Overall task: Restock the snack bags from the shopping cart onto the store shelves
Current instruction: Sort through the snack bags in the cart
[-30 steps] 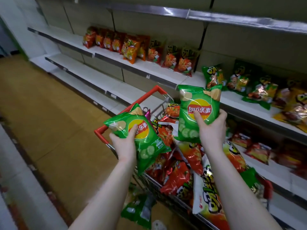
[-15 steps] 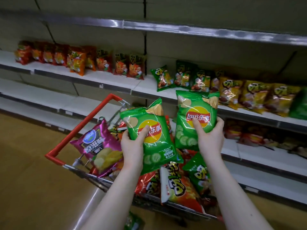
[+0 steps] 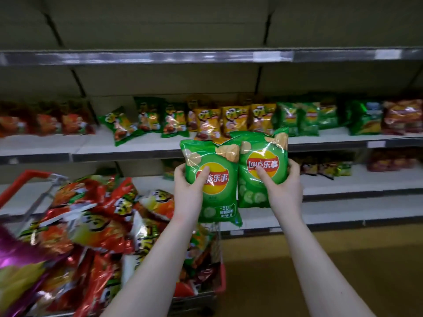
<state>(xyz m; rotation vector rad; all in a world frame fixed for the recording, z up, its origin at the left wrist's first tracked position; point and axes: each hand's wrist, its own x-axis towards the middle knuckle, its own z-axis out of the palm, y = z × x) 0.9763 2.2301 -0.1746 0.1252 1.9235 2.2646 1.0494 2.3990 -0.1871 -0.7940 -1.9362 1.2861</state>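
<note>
Swung away from the red-handled wire shopping cart (image 3: 34, 173), now at eight o'clock, both bags meet edge to edge at centre, before the white metal shelf (image 3: 332, 138). Left hand (image 3: 190, 191) grips the left glossy green crisp bag (image 3: 217, 161), thumb on its front. Right hand (image 3: 282, 188) clasps the right glossy green crisp bag (image 3: 263, 147). Matching green packs (image 3: 307, 117) stand at one o'clock.
</note>
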